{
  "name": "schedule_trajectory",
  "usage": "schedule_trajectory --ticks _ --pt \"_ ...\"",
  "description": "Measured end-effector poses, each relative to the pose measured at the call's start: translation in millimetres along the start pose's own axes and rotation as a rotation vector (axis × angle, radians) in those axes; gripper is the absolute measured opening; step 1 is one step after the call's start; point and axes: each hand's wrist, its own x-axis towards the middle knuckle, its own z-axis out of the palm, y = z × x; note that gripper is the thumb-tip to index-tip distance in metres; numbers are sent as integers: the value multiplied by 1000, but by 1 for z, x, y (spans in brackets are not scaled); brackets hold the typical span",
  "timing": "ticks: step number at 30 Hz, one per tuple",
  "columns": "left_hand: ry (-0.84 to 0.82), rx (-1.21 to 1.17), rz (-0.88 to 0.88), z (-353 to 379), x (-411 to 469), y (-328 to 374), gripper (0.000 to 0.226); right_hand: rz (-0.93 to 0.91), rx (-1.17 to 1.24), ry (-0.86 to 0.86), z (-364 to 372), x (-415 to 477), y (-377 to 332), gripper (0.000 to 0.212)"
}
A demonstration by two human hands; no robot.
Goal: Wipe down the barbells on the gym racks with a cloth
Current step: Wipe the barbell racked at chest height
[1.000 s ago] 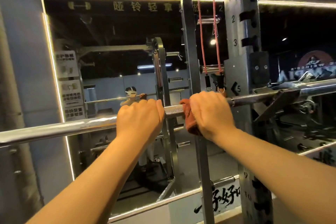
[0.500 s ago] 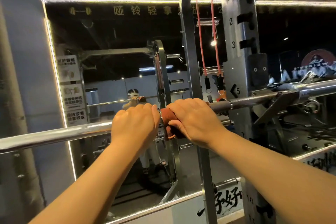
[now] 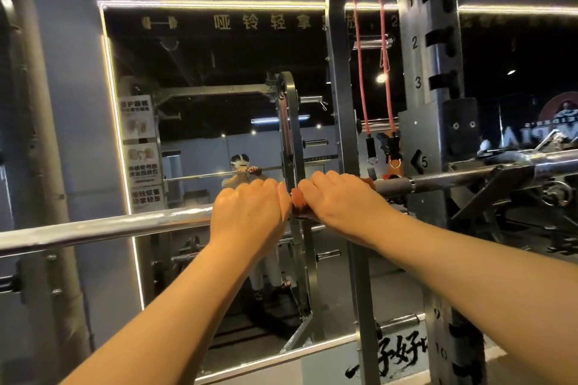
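left hand (image 3: 250, 212) and right hand (image 3: 341, 197) showing bare, both forearms running bare to frame edge. in mirror (image 3: 203, 72), reflection wearing white headset (image 3: 240, 162) on head, pale top (image 3: 230, 182), pale trousers (image 3: 266, 272); footwear looking dark, too small to tell more.

White numbers ran down the rack post (image 3: 406, 66) in front of me: 1, 2, 3, then a 5 beside a black arrow pointing left, and lower down 9 and 10. Along the top of the mirror (image 3: 200, 72) stood a small barbell symbol and gold characters, 哑铃轻拿; the frame hid the rest. Three posters (image 3: 141, 162) seen in the mirror carried Chinese lines too small for me to read surely. Black brush characters, one of them 好, were painted on the wall strip (image 3: 331, 367) under the mirror. A round logo (image 3: 560, 117) at the right showed reversed letters, cut off.
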Motion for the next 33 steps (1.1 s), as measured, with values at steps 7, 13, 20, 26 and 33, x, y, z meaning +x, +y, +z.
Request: schedule_trajectory --ticks 7,13,20,26,33 --pt "1 -61 -13 0 0 0 24 -107 90 -218 -19 11 15 45" --pt "29 -78 -41 3 1 0 29 75 340 -195 -22 12 24 66" --pt "39 -62 -30 3 1 0 32 292 364 -7 -18 11 -10 43" --pt "30 -42 -34 5 1 1 26 237 440 29 -2 -38 24 33" --pt "44 -15 -60 6 4 6 29 447 316 64 -14 -15 -9 40"
